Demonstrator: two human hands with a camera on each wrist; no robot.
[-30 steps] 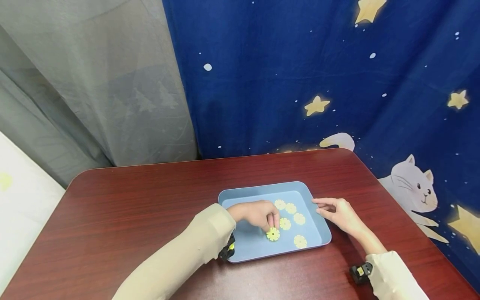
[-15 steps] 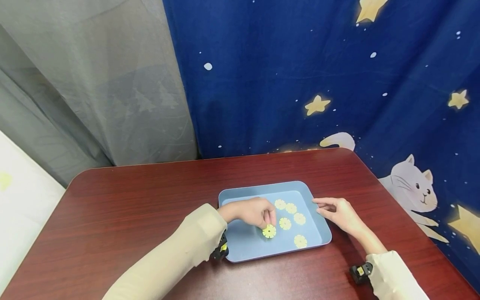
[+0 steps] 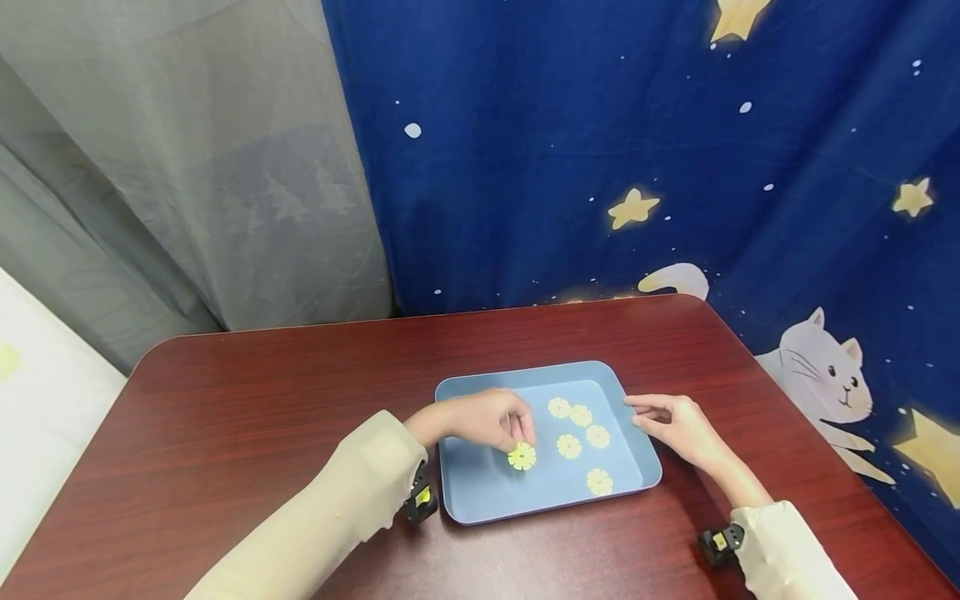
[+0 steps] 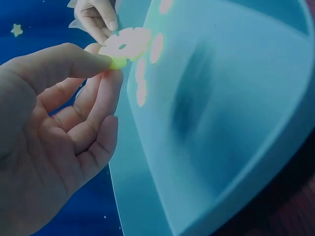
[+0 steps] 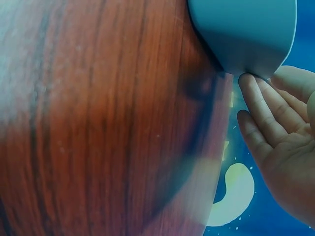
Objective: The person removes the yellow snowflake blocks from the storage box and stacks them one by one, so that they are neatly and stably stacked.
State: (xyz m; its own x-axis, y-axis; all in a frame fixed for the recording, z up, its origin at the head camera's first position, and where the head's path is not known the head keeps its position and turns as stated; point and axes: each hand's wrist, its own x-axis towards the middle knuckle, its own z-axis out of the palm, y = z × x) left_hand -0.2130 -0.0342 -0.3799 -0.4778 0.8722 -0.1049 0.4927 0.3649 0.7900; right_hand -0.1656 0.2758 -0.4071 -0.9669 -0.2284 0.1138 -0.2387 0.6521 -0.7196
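Observation:
Between the thumb and fingers of my left hand (image 3: 491, 419) a yellow snowflake building disc (image 3: 522, 456), notched around its edge and with a small hole in its middle, is pinched. In the left wrist view the held disc (image 4: 127, 45) is raised above the tray floor. My right hand (image 3: 684, 429) touches the right wall of the blue tray (image 3: 491, 504) with fairly straight fingers. From the right wrist view, its fingertips (image 5: 248, 81) meet the tray's outer wall. Several similar discs (image 3: 568, 447) lie flat in the tray's right half.
The tray stands on a dark red wooden table (image 3: 300, 433). A blue curtain (image 3: 525, 167) with stars and a cat, and a grey curtain (image 3: 187, 167), hang behind it. Both wrists carry small black cameras (image 3: 720, 546).
My left hand has moved left across the tray, carrying the pinched disc with it. The right hand, the tray and the other discs have stayed in place.

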